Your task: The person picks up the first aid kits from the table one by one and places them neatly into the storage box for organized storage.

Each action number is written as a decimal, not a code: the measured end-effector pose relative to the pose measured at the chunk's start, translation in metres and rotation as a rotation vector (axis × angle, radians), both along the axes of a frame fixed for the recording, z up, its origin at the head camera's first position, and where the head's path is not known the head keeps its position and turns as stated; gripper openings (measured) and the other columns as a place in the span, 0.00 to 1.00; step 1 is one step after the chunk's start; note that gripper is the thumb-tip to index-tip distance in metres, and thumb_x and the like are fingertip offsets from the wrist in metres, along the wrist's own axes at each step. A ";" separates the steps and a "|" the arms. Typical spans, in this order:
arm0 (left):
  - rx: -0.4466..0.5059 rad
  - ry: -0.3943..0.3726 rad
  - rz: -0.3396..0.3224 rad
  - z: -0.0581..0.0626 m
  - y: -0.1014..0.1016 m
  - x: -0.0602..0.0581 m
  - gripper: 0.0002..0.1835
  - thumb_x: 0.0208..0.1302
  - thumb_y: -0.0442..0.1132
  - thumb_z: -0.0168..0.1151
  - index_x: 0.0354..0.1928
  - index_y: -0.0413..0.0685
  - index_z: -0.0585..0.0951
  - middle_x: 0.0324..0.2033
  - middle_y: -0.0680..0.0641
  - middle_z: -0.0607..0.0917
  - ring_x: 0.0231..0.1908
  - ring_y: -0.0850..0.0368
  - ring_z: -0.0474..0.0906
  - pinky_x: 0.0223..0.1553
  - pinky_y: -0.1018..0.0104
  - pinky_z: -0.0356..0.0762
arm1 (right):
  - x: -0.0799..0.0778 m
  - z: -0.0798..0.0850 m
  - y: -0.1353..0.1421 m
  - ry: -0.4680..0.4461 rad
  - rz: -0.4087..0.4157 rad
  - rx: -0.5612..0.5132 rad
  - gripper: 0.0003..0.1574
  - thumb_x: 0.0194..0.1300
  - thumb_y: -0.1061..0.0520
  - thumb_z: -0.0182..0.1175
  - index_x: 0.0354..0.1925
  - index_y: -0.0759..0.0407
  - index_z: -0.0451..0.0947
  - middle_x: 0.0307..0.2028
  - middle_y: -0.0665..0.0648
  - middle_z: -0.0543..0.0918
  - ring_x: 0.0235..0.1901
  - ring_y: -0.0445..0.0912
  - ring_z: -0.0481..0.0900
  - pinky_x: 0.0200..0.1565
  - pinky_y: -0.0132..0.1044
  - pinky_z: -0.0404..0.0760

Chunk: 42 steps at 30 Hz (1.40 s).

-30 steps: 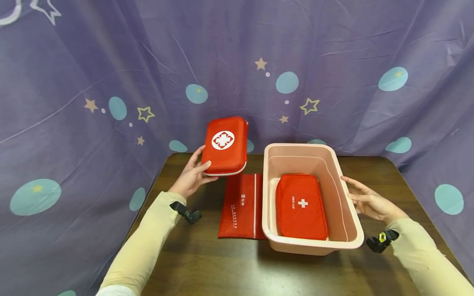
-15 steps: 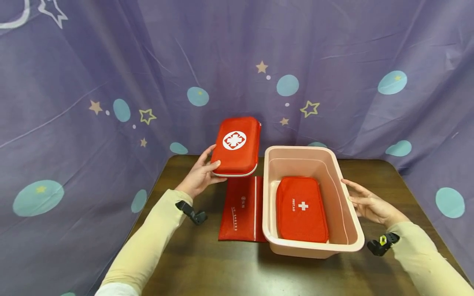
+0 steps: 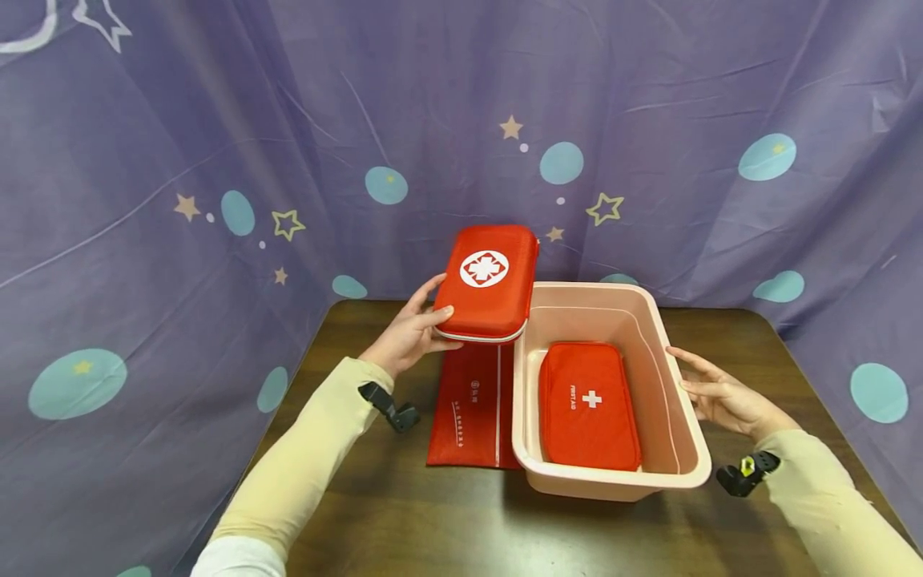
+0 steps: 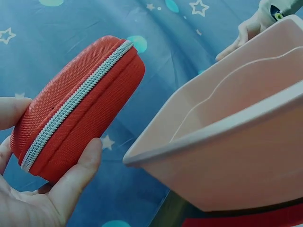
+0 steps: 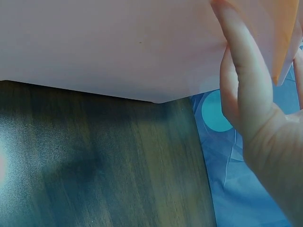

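Note:
My left hand [image 3: 411, 336] grips a red hard-shell first-aid case [image 3: 489, 282] with a white cross emblem and holds it in the air at the far left corner of a pink plastic bin [image 3: 691, 461]. In the left wrist view the case's zipper edge [image 4: 75, 106] shows, with my thumb [image 4: 75, 177] curled under it. Inside the bin lies a red soft first-aid pouch [image 3: 588, 405]. My right hand [image 3: 714, 393] rests with straight fingers [image 5: 239, 71] against the bin's right wall [image 5: 118, 47].
A flat red bag [image 3: 472, 405] with white lettering lies on the dark wooden table [image 3: 404, 513] just left of the bin, below the lifted case. A purple curtain [image 3: 216, 160] with stars and dots hangs behind and around the table.
My left hand has carried the red hard-shell case to the right, from over the flat bag's left side to the bin's left rim. The right hand has stayed on the bin.

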<state>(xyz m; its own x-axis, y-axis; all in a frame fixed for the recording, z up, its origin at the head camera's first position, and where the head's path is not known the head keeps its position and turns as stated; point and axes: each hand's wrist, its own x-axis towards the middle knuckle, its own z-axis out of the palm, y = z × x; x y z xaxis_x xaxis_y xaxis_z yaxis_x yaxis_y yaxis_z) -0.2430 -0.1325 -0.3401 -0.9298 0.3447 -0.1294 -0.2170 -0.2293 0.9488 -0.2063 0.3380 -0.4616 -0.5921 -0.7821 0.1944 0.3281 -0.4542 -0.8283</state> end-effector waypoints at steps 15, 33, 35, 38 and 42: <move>-0.033 -0.032 -0.059 0.004 0.030 0.000 0.35 0.68 0.28 0.47 0.72 0.61 0.53 0.51 0.42 0.69 0.34 0.56 0.81 0.34 0.57 0.81 | -0.005 0.000 0.003 -0.030 0.068 -0.054 0.40 0.72 0.73 0.23 0.72 0.43 0.52 0.62 0.58 0.71 0.60 0.49 0.72 0.57 0.48 0.75; -0.097 -0.103 -0.087 0.007 0.062 0.003 0.33 0.69 0.31 0.48 0.72 0.63 0.55 0.61 0.37 0.67 0.39 0.52 0.77 0.36 0.56 0.79 | -0.008 0.018 0.006 -0.002 0.053 0.109 0.39 0.71 0.74 0.29 0.70 0.42 0.56 0.58 0.56 0.73 0.58 0.48 0.74 0.55 0.48 0.76; -0.122 -0.120 -0.093 0.008 0.065 0.003 0.33 0.69 0.31 0.49 0.71 0.64 0.56 0.60 0.38 0.68 0.39 0.51 0.77 0.38 0.54 0.79 | -0.008 0.018 0.006 0.001 0.055 0.105 0.39 0.71 0.74 0.29 0.70 0.41 0.56 0.58 0.56 0.73 0.58 0.48 0.74 0.56 0.48 0.76; -0.170 -0.145 -0.101 0.010 0.070 0.002 0.33 0.68 0.32 0.51 0.71 0.64 0.57 0.59 0.37 0.68 0.40 0.50 0.77 0.45 0.47 0.78 | -0.008 0.015 0.007 0.003 0.059 0.097 0.39 0.72 0.73 0.28 0.70 0.41 0.55 0.59 0.56 0.72 0.59 0.49 0.73 0.56 0.48 0.76; -0.224 -0.164 -0.125 0.013 0.078 -0.001 0.33 0.68 0.32 0.52 0.71 0.64 0.58 0.58 0.37 0.69 0.40 0.49 0.76 0.51 0.42 0.74 | -0.008 0.014 0.007 -0.007 0.073 0.077 0.40 0.71 0.74 0.27 0.70 0.41 0.55 0.60 0.56 0.72 0.59 0.49 0.73 0.56 0.48 0.75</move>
<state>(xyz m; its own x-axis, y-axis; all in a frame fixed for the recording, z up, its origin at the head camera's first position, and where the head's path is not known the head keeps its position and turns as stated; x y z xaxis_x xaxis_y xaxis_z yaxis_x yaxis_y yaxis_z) -0.2436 -0.0548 -0.3276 -0.8421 0.4014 -0.3601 -0.3850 0.0200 0.9227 -0.2144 0.3446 -0.4472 -0.5344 -0.8355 0.1276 0.3641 -0.3639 -0.8573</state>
